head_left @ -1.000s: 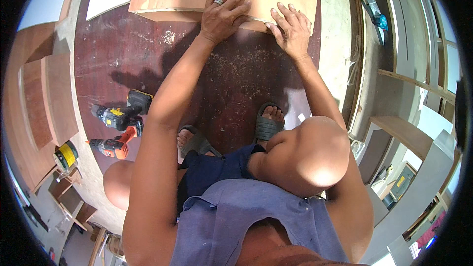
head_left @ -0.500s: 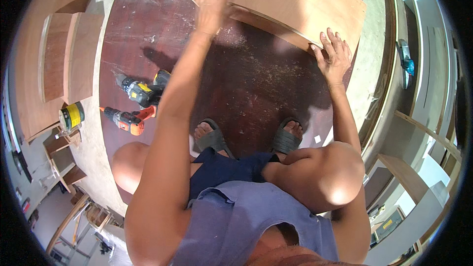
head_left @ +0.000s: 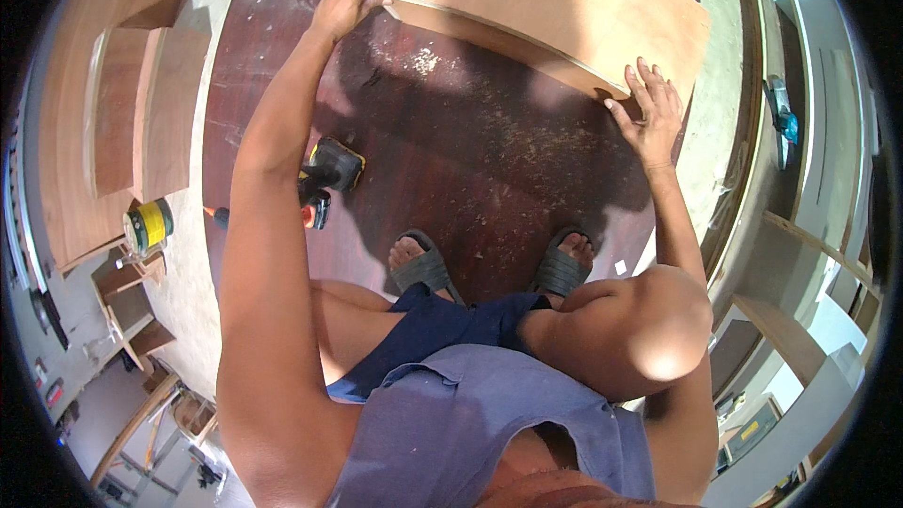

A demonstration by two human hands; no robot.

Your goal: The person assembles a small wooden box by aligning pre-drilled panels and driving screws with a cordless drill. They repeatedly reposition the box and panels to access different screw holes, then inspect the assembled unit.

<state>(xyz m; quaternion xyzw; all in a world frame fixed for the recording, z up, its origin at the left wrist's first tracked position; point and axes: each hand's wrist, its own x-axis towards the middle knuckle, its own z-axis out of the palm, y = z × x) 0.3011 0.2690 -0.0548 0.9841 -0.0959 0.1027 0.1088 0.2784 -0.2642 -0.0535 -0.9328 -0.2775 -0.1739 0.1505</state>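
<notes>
A light-brown wooden box-like piece (head_left: 602,9) with a flat plywood top lies ahead of me on the dark red board. At its near left corner, my left hand (head_left: 344,6) grips the edge, fingers and thumb on either side of the corner. My right hand (head_left: 651,120) rests near the right end, fingers spread over the top and the thumb by the front edge. What lies inside or under the wooden piece is hidden.
The dark red board (head_left: 489,160) carries sawdust. A black and yellow cordless drill (head_left: 334,166) is partly hidden behind my left arm, with an orange tool (head_left: 318,212) beside it. Wooden panels (head_left: 165,113) stand at left near a yellow-labelled spool (head_left: 149,227). A teal-handled tool (head_left: 786,127) lies at right.
My left hand has moved left along the wooden piece's front edge to its corner, and my left arm now covers much of the drills. My right hand stays at the right end.
</notes>
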